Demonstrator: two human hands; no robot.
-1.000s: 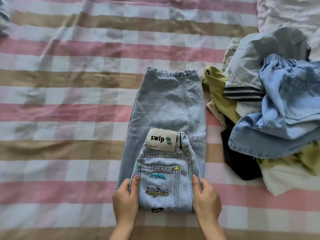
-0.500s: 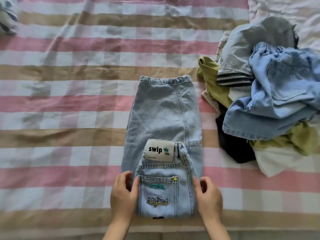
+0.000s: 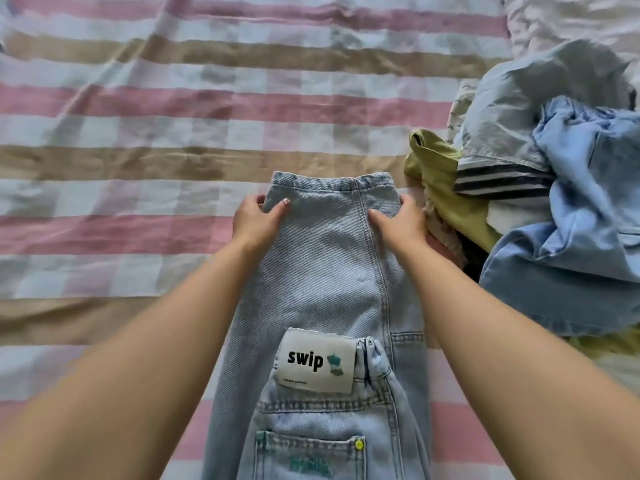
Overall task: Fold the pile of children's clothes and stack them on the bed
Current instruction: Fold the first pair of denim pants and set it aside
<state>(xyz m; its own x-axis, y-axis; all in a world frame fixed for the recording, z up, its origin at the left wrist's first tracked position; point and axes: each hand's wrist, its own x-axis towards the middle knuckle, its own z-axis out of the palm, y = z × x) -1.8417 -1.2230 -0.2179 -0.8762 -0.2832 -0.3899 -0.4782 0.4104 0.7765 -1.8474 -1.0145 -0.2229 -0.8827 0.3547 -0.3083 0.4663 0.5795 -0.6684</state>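
Light-blue children's jeans (image 3: 325, 282) lie lengthwise on the striped bed sheet (image 3: 138, 140), the waist end with a white "swip" label (image 3: 317, 363) folded over toward me. At the far hem, my left hand (image 3: 258, 221) pinches the left corner, thumb on top. My right hand (image 3: 398, 223) holds the right corner the same way. Both arms reach out over the jeans. To the right sits the unfolded pile of clothes (image 3: 561, 209).
The pile holds a pale blue shirt with striped cuff (image 3: 502, 178), a denim garment (image 3: 588, 216), an olive-green piece (image 3: 440, 174) and something dark underneath. A white crumpled cover (image 3: 571, 22) lies at the back right. Bare sheet spreads left and behind the jeans.
Both hands left the folded waist end near me and reached forward to the far hem, where they now grip its two corners. The view moved closer to the jeans.
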